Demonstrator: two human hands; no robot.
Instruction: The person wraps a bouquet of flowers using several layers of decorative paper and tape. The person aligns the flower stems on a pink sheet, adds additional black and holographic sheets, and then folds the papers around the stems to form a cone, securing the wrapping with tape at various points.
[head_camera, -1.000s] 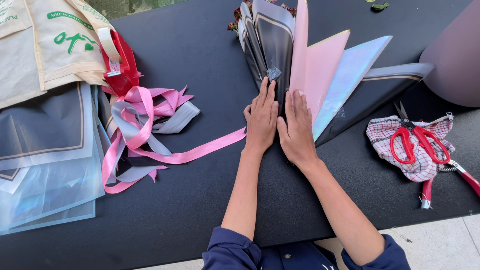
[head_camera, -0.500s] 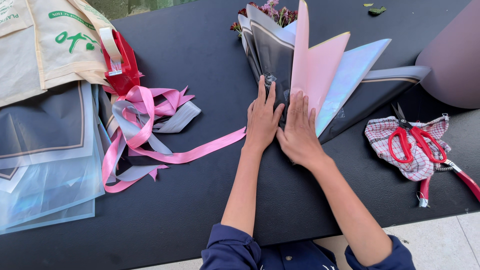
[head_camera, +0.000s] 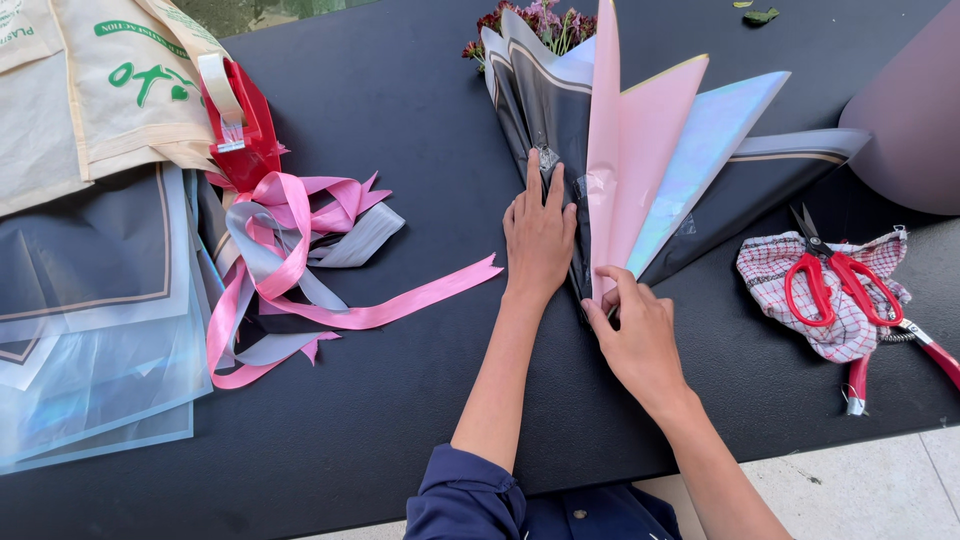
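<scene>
A bouquet (head_camera: 600, 150) lies on the black table (head_camera: 400, 420), wrapped in fanned sheets of black, pink and pale blue paper, with dark red and purple flowers (head_camera: 540, 25) showing at the far end. My left hand (head_camera: 538, 235) rests flat on the black wrap near its narrow end, fingers spread. My right hand (head_camera: 635, 335) pinches the lower tip of the pink sheet where the wraps come together.
Pink and grey ribbons (head_camera: 300, 260) trail at the left beside a red tape dispenser (head_camera: 240, 120), stacked wrapping sheets (head_camera: 90, 330) and cream bags (head_camera: 100, 80). Red scissors (head_camera: 835, 280) lie on a checked cloth (head_camera: 820, 320) at the right, near a mauve paper roll (head_camera: 910, 120).
The view has shifted, so the bouquet sits lower in frame. My right hand slid down from beside the left hand to the wrap's lower tip and pinched it. My left hand stayed pressing.
</scene>
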